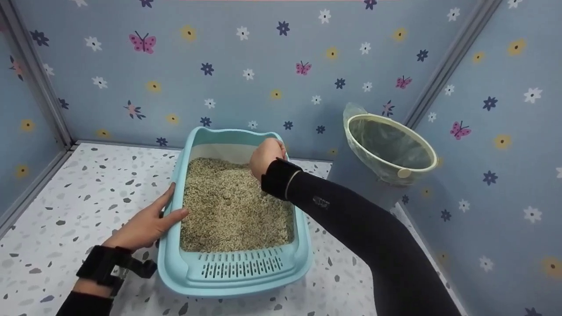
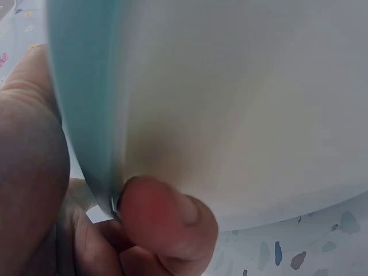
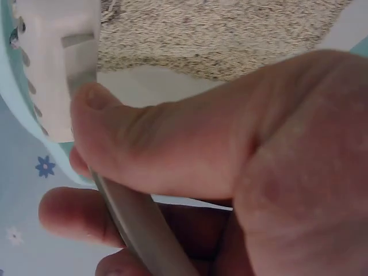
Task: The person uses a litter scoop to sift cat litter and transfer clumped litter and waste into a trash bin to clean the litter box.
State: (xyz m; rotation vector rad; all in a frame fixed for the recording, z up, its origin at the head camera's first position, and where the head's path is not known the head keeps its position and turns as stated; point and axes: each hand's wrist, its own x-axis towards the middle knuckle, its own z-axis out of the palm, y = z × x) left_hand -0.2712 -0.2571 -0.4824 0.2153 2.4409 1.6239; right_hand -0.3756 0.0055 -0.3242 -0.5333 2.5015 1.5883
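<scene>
A light-blue litter box [image 1: 237,287] stands on the floor with sandy cat litter [image 1: 232,206] inside. My left hand [image 1: 147,224] grips its left rim, thumb over the top; in the left wrist view a fingertip [image 2: 164,215] curls around the edge. At the box's far right corner, my right hand [image 1: 266,157] reaches over the litter. The right wrist view shows it wrapped around the handle [image 3: 146,230] of a pale litter scoop [image 3: 57,69], thumb pressed along the handle's top. The slotted scoop head overlaps the box's rim there. In the head view the scoop is hidden behind the hand.
On the right, a bin [image 1: 395,171] with a cream rim and a clear liner stands near the corner. Blue flowered walls [image 1: 246,66] enclose the back and both sides. The floor [image 1: 105,188] is white with grey specks.
</scene>
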